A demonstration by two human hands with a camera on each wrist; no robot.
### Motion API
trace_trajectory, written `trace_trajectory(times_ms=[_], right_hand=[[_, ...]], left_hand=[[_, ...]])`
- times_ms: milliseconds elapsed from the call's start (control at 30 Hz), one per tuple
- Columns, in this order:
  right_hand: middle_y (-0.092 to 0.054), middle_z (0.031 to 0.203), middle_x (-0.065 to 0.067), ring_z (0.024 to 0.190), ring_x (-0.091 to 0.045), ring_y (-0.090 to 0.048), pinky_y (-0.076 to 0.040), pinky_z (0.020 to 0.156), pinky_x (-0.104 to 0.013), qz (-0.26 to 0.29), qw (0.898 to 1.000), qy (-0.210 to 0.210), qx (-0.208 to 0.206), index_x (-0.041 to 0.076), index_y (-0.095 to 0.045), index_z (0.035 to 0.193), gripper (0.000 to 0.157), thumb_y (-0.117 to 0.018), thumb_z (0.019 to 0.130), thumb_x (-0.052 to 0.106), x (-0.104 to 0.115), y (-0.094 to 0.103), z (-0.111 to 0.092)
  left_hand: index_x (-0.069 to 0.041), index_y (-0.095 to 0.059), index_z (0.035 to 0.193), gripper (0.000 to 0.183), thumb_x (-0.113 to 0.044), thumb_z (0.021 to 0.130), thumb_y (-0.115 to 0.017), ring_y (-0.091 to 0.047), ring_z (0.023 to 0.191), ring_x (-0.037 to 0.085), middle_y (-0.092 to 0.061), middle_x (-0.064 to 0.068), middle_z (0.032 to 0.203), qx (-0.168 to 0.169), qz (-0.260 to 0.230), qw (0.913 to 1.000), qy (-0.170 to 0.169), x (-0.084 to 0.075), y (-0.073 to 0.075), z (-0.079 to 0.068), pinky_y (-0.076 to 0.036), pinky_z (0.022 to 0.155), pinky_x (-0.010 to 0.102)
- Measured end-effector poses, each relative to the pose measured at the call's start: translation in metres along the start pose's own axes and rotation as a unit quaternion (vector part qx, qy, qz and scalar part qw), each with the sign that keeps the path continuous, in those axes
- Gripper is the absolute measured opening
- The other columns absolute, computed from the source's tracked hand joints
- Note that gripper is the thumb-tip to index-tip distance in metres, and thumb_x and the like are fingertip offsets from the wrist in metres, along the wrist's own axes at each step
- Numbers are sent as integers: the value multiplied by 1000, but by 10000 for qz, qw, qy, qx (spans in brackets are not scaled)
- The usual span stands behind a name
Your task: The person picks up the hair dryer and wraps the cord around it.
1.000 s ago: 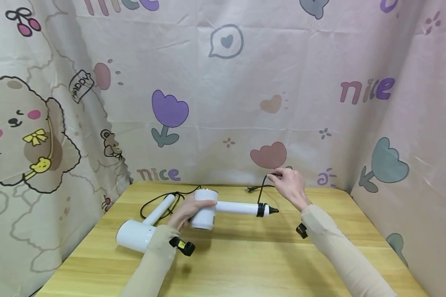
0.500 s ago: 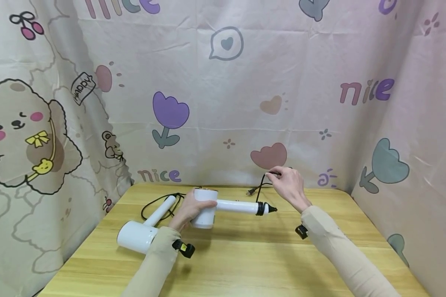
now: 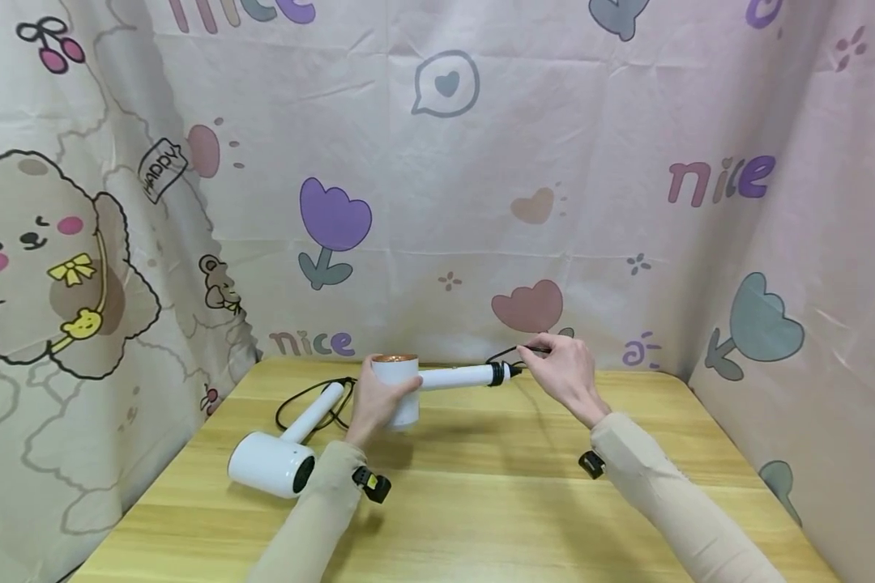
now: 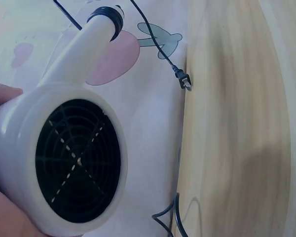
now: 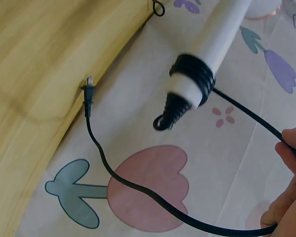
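My left hand (image 3: 374,401) grips the barrel of a white hair dryer (image 3: 455,377) held above the table, its handle pointing right. The barrel's copper-coloured end faces up in the head view, and the left wrist view shows the black grille (image 4: 79,160) at its other end. Several turns of black cord (image 5: 193,74) are wound round the handle near its tapered strain relief. To the right of the handle, my right hand (image 3: 565,372) pinches the cord (image 5: 256,117) between thumb and fingers. From that hand a loose length runs down to the plug (image 5: 89,94) at the table's back edge.
A second white hair dryer (image 3: 266,463) lies on the wooden table (image 3: 481,518) at the left, beneath and beside my left forearm. Its black cord (image 3: 283,405) loops behind it. A printed curtain (image 3: 437,202) hangs around the table's back and sides.
My left hand has raised and turned the hair dryer, swinging its handle end up and left towards my right hand. The second dryer's dark round end has come into sight.
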State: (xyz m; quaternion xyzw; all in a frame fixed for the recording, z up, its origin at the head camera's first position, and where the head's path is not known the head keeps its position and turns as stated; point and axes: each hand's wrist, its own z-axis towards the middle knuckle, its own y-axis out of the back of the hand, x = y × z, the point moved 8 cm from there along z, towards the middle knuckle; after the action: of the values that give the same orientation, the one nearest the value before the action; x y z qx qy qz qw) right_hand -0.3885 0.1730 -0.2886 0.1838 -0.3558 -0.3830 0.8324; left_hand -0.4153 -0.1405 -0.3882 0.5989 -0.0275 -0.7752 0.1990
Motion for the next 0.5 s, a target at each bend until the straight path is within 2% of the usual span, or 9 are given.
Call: trace_trajectory(times_ms=[333,500], right_hand=[[-67,60,8,47,0,-45,-32,44,-20,-67,9972,747,-47,19,-76,76,7,-78,80,24,16,-15,-25],[-57,54,12,47,0,-38,-29,45,-20,-60,9963,857,-12,20,-77,78,6,-77,81,25,15,-20,-34]], left_hand=[[-6,-40,138,89,-37,69,-86,-61,95,32,-59,18,114,-576,-206,9979,194,-3,3,-3,-59,75,40],[-6,-37,141,91,-36,70,-86,-61,98,33,-56,18,117,-674,-873,9923,561,0,3,-3,-60,74,40]])
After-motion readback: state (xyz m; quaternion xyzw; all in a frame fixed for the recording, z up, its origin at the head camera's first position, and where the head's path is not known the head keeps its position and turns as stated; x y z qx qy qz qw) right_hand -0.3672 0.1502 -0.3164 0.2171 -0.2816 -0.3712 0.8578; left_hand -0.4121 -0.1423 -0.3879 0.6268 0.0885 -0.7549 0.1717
